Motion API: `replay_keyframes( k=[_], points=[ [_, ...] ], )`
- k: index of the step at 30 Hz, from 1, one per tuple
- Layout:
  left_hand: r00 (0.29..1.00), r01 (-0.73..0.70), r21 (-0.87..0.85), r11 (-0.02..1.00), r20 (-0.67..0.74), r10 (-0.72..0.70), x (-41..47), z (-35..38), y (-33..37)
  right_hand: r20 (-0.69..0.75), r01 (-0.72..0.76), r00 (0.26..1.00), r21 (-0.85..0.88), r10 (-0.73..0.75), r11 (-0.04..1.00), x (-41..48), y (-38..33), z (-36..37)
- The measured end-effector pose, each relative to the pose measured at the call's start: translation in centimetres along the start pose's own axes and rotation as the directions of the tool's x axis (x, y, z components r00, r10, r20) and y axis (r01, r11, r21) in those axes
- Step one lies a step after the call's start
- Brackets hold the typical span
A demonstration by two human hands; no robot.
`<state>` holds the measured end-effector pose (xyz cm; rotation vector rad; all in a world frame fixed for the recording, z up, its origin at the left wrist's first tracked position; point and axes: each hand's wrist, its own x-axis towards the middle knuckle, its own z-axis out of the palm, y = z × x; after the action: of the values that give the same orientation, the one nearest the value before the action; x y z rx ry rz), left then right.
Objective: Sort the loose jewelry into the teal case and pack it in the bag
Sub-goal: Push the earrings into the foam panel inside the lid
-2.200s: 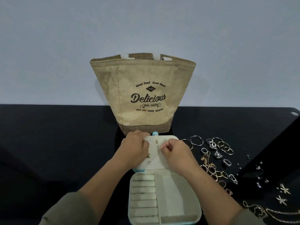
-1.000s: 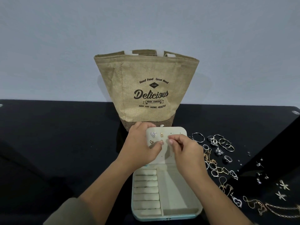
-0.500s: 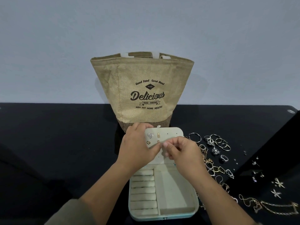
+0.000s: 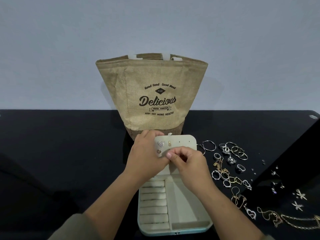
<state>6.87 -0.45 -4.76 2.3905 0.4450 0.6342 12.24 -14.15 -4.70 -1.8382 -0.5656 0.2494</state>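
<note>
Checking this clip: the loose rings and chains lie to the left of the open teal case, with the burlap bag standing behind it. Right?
Wrong side. The head view shows the loose rings and chains lying to the right of the open teal case; the burlap bag does stand behind it.

Only readable stuff is the dark print on the front of the burlap bag: "Good Food Good Mood" arched across the top, a little dark diamond saying "FOOD", then big script "Delicious", a ribbon banner with "FRESH EVERYDAY", and "JUST EAT MORE HEALTHY" underneath. Nothing legible anywhere else.
</note>
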Motion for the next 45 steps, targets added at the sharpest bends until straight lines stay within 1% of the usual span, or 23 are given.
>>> replay_keyframes(
  k=[2, 4, 7, 10, 14, 17, 20, 22, 23, 26, 29, 33, 37, 42, 45],
  points=[
    [1.000, 0.006, 0.003, 1.000, 0.001, -0.006, 0.1, 0.0, 0.0, 0.047, 0.026, 0.999, -0.053, -0.023, 0.998, 0.0, 0.0, -0.6],
    [1.000, 0.006, 0.010, 1.000, -0.002, -0.006, 0.1, 0.1, 0.0, 0.091, 0.059, 0.995, -0.144, -0.047, 0.988, 0.4, -0.1, -1.1],
    [1.000, 0.001, 0.016, 1.000, -0.010, -0.001, 0.1, 0.0, 0.1, 0.197, 0.074, 0.980, -0.225, -0.029, 0.972, 1.1, -0.7, -1.9],
    [1.000, -0.007, 0.026, 1.000, -0.010, 0.007, 0.0, -0.1, 0.3, 0.273, 0.137, 0.961, -0.305, -0.051, 0.943, 1.8, -1.5, -2.5],
    [1.000, -0.003, 0.011, 1.000, -0.009, 0.003, 0.0, -0.3, 0.6, 0.347, 0.192, 0.934, -0.307, -0.078, 0.932, 2.3, -2.3, -2.8],
    [1.000, -0.007, -0.002, 1.000, 0.001, 0.007, 0.0, -0.4, 0.7, 0.389, 0.291, 0.911, -0.362, -0.140, 0.886, 2.3, -2.2, -2.8],
    [1.000, -0.015, -0.019, 1.000, 0.005, 0.015, -0.1, -0.5, 0.7, 0.414, 0.401, 0.881, -0.397, -0.229, 0.826, 2.0, -1.8, -2.8],
    [1.000, -0.022, -0.027, 0.999, 0.012, 0.023, -0.2, -0.6, 0.6, 0.410, 0.443, 0.870, -0.412, -0.272, 0.796, 1.7, -1.6, -2.9],
    [0.999, -0.031, -0.025, 0.999, 0.019, 0.031, -0.3, -0.7, 0.6, 0.379, 0.450, 0.875, -0.412, -0.299, 0.792, 1.7, -1.6, -3.2],
    [0.998, -0.057, -0.020, 0.998, 0.019, 0.058, -0.5, -0.9, 0.6, 0.224, 0.430, 0.902, -0.410, -0.368, 0.804, 2.2, -2.6, -4.6],
    [0.996, -0.083, 0.018, 0.996, -0.030, 0.084, -1.1, -1.0, 1.0, 0.177, 0.374, 0.927, -0.429, -0.330, 0.822, 3.0, -4.3, -6.2],
    [0.961, -0.197, 0.071, 0.978, -0.184, 0.207, -2.3, -0.8, 1.0, 0.189, 0.332, 0.942, -0.406, -0.278, 0.851, 2.8, -5.5, -6.8],
    [0.895, -0.317, 0.118, 0.941, -0.291, 0.338, -4.0, -0.6, 0.5, 0.277, 0.250, 0.950, -0.399, -0.144, 0.882, 2.2, -5.6, -6.8],
    [0.775, -0.441, 0.223, 0.869, -0.394, 0.494, -6.2, -0.3, -0.4, 0.420, 0.181, 0.908, -0.398, 0.003, 0.899, 1.1, -5.2, -6.3],
    [0.719, -0.491, 0.268, 0.829, -0.412, 0.560, -7.1, -0.2, -0.7, 0.466, 0.143, 0.883, -0.390, 0.061, 0.910, 0.2, -4.9, -6.0]
  ],
)
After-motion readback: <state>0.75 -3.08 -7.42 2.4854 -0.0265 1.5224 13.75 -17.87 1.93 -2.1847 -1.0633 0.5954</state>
